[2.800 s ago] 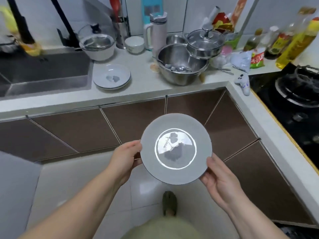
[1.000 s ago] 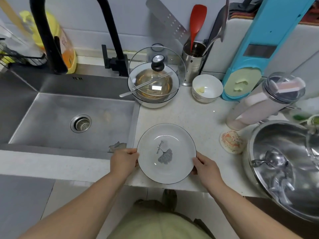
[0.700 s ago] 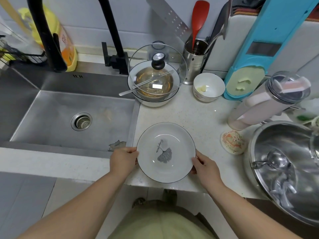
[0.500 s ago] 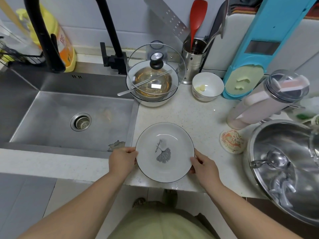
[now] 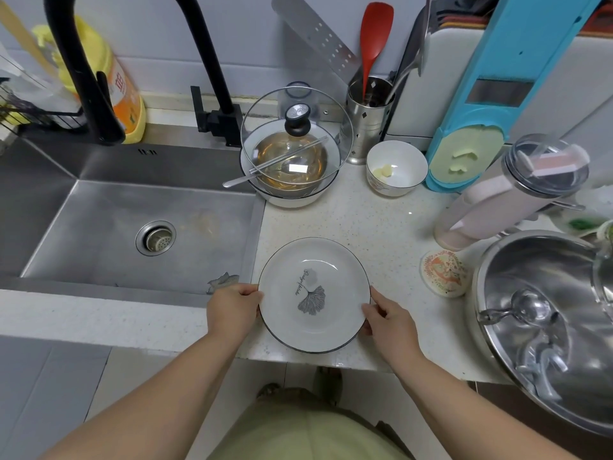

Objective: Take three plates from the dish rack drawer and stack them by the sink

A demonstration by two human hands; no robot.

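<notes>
Both hands, left (image 5: 232, 310) and right (image 5: 388, 322), are pinching opposite rims of the plate (image 5: 313, 295), probably keeping it level. It's sitting on the counter (image 5: 374, 227) right beside the sink (image 5: 132, 234), where the stack belongs.

White leaf-print plate (image 5: 313, 294) flat on counter (image 5: 381, 227) beside sink (image 5: 132, 227)

Both my forearms reach forward, bare to the elbow, wrists level. My left hand (image 5: 232, 312) curls its fingers against the plate's (image 5: 313, 295) left rim, thumb on top. My right hand (image 5: 391, 322) grips the right rim the same way, knuckles up.
</notes>
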